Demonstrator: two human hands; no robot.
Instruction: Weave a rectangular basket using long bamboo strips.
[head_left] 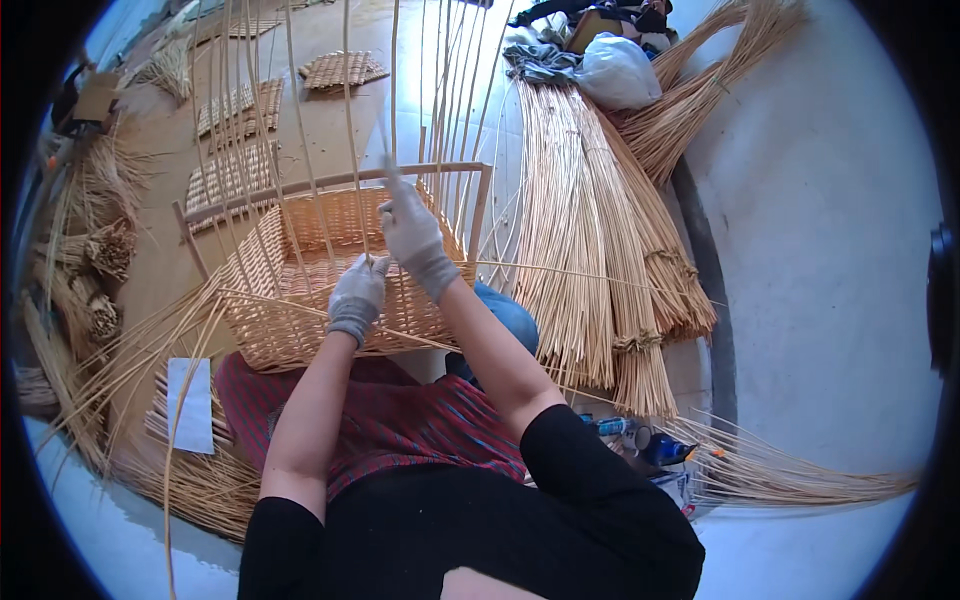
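A rectangular wicker basket [282,332] rests on my lap over a red striped cloth [385,410]. Tall upright willow rods [297,110] rise from its walls, with a wooden stick frame [330,181] set around them. At the near rim my gloved left hand [358,292] is closed, its fingers pinching the foot of an upright rod. Above the basket, just right of that hand, my gloved right hand [412,232] grips a slim grey tool [390,165] pointing up; its blurred tip hides its exact kind. Loose weaving rods [190,318] stick out at the basket's left corner.
Large bundles of pale rods [580,240] lie on the right, below a white plastic bag [617,72]. More bundles [105,250] line the left side. Woven mats [235,185] lie on the floor beyond the basket. Blue tools or containers [655,447] sit by my right elbow.
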